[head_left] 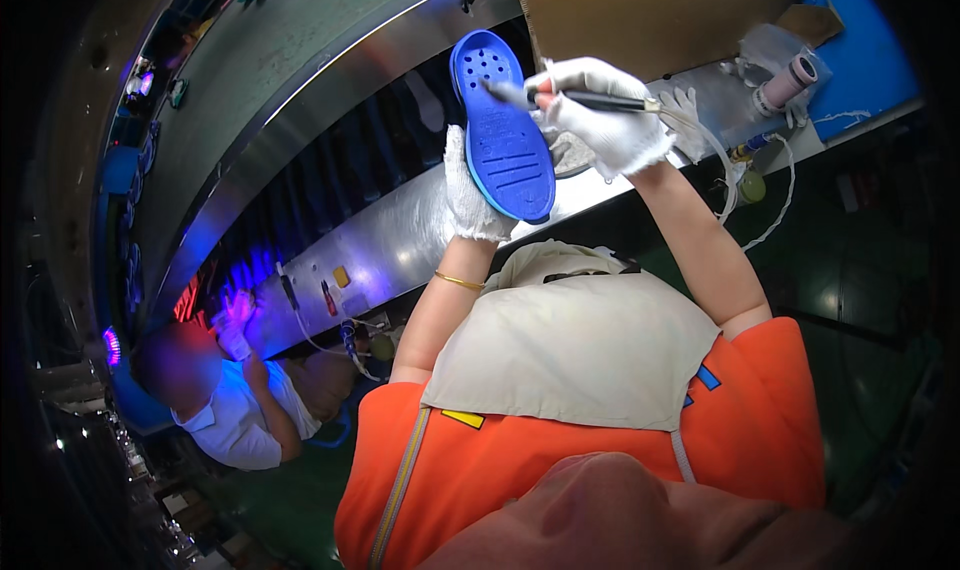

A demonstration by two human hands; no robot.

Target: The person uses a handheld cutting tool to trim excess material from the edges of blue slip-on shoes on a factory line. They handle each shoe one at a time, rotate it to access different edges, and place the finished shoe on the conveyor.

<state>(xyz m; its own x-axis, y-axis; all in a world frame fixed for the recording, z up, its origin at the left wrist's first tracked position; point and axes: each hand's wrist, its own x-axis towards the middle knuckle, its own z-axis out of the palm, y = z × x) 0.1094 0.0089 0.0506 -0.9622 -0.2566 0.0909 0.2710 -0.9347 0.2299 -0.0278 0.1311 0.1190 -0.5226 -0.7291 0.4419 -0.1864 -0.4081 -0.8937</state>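
Observation:
My left hand (468, 195), in a white knit glove, grips a blue shoe sole (512, 155) along its left and lower edge. The sole is tilted up, with round holes at its far end and grooves across its near part. My right hand (605, 130), also in a white glove with bare fingertips, is closed around a black-handled brush (605, 102). A pale hose (722, 160) runs from the brush's rear end. The blurred brush tip lies over the sole just below the holes; whether it touches cannot be made out.
Below my hands runs a shiny metal bench (385, 235), with a dark rack (340, 135) and a green conveyor belt (330, 35) beyond. A cardboard box (650, 20), a pink bottle (785, 85) and a loose white glove (687, 120) lie right. A person (240, 420) works at left.

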